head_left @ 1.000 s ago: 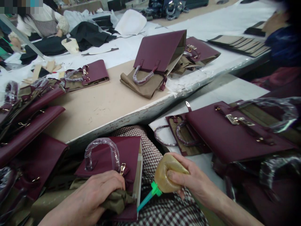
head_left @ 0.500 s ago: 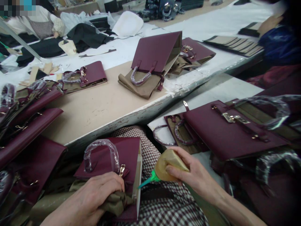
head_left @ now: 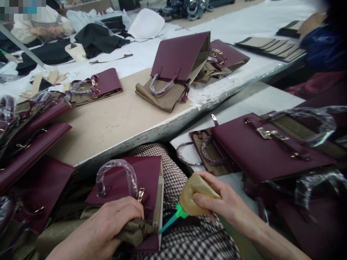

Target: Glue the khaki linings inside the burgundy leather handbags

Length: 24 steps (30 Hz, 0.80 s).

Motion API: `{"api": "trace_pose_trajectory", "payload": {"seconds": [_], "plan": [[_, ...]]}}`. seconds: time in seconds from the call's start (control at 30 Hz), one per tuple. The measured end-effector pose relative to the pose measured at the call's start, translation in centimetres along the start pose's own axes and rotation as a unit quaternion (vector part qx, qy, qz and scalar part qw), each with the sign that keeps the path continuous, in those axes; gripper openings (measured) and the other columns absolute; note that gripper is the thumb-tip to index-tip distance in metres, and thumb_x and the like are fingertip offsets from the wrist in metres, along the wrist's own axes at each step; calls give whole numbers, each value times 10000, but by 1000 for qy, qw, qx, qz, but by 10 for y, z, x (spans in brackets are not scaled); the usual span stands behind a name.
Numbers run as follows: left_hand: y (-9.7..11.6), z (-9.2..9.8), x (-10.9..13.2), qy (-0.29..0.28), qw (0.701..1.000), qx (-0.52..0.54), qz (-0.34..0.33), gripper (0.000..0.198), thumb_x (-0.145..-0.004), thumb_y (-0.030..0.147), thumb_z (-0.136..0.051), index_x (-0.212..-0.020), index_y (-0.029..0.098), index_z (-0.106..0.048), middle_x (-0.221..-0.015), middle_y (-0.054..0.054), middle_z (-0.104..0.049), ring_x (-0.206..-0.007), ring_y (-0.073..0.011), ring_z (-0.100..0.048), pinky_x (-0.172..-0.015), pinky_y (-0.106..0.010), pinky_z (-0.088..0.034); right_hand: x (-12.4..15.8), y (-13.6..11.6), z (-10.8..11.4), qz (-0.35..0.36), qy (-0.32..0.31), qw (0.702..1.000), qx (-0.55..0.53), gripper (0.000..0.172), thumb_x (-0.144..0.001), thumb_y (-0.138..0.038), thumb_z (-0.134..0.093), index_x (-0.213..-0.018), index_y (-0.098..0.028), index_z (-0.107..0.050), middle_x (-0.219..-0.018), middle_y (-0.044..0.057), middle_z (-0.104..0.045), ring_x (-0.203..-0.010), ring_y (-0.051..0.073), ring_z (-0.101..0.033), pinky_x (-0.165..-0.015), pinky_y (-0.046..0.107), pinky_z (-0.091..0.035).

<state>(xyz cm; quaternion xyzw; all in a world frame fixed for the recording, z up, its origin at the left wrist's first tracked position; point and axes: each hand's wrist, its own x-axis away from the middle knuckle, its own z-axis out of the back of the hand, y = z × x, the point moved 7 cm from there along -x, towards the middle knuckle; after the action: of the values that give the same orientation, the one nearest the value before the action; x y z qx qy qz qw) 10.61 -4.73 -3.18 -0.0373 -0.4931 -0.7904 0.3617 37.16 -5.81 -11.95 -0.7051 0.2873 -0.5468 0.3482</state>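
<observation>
A burgundy handbag (head_left: 150, 173) lies across my checkered lap, its plastic-wrapped handle (head_left: 116, 164) arched upward. My left hand (head_left: 115, 222) is closed on the bag's olive lining (head_left: 135, 233), bunched beneath the fingers near a gold clasp (head_left: 140, 194). In my right hand (head_left: 214, 195) is a yellowish glue bottle (head_left: 193, 189), gripped between thumb and fingers and tilted down to the left. Its green-blue nozzle (head_left: 172, 221) points at the bag's pale open side edge, the tip at or very near the lower part of that edge.
More burgundy bags are piled at the left (head_left: 35, 155) and on the right (head_left: 271, 148). A bag (head_left: 180, 57) stands on the tan board (head_left: 108, 126) ahead. Dark strips (head_left: 271, 48) lie at the far right, near a person's blue sleeve (head_left: 320, 47). Another person sits at the far left.
The glue bottle's nozzle has moved down along the bag's side edge, and the bottle is tilted more steeply. My left hand stays on the lining.
</observation>
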Motion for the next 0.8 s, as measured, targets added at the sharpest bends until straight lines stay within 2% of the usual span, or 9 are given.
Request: {"api": "trace_pose_trajectory", "payload": {"seconds": [0.13, 0.23, 0.33, 0.43, 0.57, 0.63, 0.67, 0.73, 0.8], "plan": [[-1, 0, -1, 3, 1000, -4, 4, 511, -832, -69, -418, -1150, 319, -518, -1195, 58, -682, -1104, -133, -660, -982, -211, -479, -3, -23, 8, 53, 57, 991, 111, 451, -786, -461, -803, -1162, -259, -657, -924, 19, -713, -805, 244, -663, -659, 325, -554], [0, -1, -3, -1, 1000, -7, 2, 490, -852, -70, -424, -1142, 312, -522, -1189, 53, -687, -1103, -133, -663, -990, -216, -479, -2, -33, 8, 79, 68, 984, 148, 417, -781, -417, -810, -1147, -268, -679, -953, 21, -735, -887, 270, -679, -803, 372, -559], [3, -1, -5, 3, 1000, -11, -9, 462, -855, -57, -431, -1134, 296, -534, -1168, 32, -701, -1090, -149, -675, -983, -230, -496, 1, -28, 2, 54, 23, 993, 103, 421, -786, -398, -820, -1169, -285, -685, -927, 13, -724, -783, 235, -663, -636, 308, -549], [2, 0, -5, 8, 1000, -1, -13, 479, -824, -47, -436, -1139, 294, -554, -1165, 21, -708, -1080, -161, -682, -967, -237, -512, 3, -16, -6, 10, -32, 999, -6, 466, -796, -459, -848, -1187, -275, -674, -853, -6, -691, -593, 149, -568, -445, 214, -447], [0, 8, -2, 46, 998, -1, -48, 413, -902, -11, -460, -1158, 304, -540, -1151, 26, -704, -1059, -138, -686, -975, -205, -511, 0, -1, -9, 11, -58, 983, -174, 419, -831, -497, -854, -1076, -185, -719, -827, 27, -700, -531, 98, -514, -402, 168, -423], [1, 14, 1, 79, 994, -30, -69, 372, -963, 22, -474, -1192, 312, -514, -1166, 26, -695, -1076, -120, -688, -990, -176, -508, -4, 10, -6, 5, -39, 955, -294, 378, -837, -481, -854, -982, -152, -738, -753, 33, -686, -499, 83, -492, -389, 152, -415], [1, 16, 3, 99, 991, -51, -77, 374, -974, 32, -482, -1217, 315, -501, -1196, 20, -690, -1103, -115, -688, -1006, -163, -505, -6, 15, -3, 0, -26, 930, -366, 385, -812, -471, -876, -957, -141, -741, -710, 25, -668, -474, 69, -469, -373, 137, -401], [-1, 23, 10, 154, 980, -102, -78, 426, -955, 15, -483, -1258, 315, -486, -1282, 7, -676, -1185, -110, -678, -1069, -149, -481, -9, 23, 0, -8, -12, 865, -502, 400, -754, -385, -923, -984, -115, -738, -689, 9, -645, -432, 28, -419, -338, 89, -353], [-7, 33, 22, 212, 961, -169, -63, 491, -922, 6, -489, -1308, 309, -480, -1364, -10, -661, -1270, -121, -657, -1140, -165, -451, -10, 20, 1, 2, -25, 802, -597, 413, -740, -243, -906, -1072, -89, -714, -765, 30, -664, -426, 0, -426, -318, 48, -322]]}}
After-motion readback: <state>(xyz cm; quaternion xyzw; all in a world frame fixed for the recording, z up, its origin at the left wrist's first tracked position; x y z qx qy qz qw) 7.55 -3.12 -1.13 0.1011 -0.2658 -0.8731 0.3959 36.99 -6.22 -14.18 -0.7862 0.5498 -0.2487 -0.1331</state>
